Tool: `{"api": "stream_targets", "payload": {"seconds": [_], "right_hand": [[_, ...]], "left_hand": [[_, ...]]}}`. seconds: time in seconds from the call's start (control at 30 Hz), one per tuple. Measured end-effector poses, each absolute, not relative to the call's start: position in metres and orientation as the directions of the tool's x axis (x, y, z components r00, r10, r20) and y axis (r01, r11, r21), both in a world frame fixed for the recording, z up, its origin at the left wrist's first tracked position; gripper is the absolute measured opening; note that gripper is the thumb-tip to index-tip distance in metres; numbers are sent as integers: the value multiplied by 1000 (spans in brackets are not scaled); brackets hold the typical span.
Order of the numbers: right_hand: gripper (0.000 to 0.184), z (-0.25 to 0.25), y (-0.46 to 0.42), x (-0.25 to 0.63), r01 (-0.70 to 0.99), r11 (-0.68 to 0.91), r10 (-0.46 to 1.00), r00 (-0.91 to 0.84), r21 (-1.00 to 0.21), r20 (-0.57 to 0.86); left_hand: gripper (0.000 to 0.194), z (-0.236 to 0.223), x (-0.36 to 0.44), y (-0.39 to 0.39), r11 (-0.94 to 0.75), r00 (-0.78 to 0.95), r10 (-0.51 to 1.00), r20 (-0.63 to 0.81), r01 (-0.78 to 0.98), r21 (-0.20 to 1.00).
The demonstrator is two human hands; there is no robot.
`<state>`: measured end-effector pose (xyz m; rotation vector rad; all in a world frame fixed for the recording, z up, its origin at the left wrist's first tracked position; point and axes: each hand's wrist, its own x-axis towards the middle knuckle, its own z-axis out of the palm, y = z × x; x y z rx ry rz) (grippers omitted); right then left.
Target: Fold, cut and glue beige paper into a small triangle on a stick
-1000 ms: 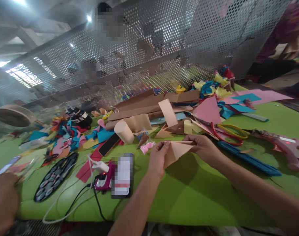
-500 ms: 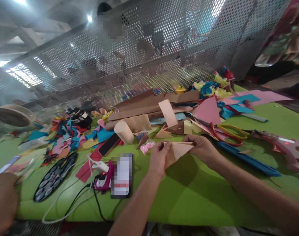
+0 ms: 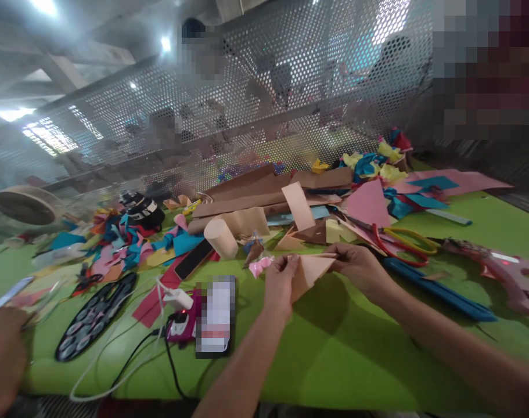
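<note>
Both my hands hold a folded peach paper triangle just above the green table. My left hand pinches its left corner with closed fingers. My right hand grips its right edge, fingers curled round it. A small pink scrap lies on the table just left of my left hand.
Behind lie brown and pink paper sheets, a paper roll, red and yellow scissors, a pink glue gun, a blue strip. A phone, a charger with cables and coloured scraps lie left. Another person's hand is at bottom left.
The view has shifted slightly; my hands keep their hold on the peach paper, the right hand a little closer in along the edge.
</note>
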<state>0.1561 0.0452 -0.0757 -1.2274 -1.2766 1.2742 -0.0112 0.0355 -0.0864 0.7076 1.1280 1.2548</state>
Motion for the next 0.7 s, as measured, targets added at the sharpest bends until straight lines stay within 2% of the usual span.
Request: {"api": "stream_targets", "payload": {"seconds": [0.4,0.57,0.7], "right_hand": [[21,-77,41,155,82,14,997,-80,-997,7],[13,-74,41,156,140,53,992,-125,-989,36],[20,-68,40,161,186,44,978,-206,-982,5]], "left_hand": [[42,-83,-7,35,197,-112,963,-243,-317,928],[37,-82,-6,35,134,-161,970,-183,-278,951],[32,-78,-9,36,71,-225,969,-107,-159,985]]}}
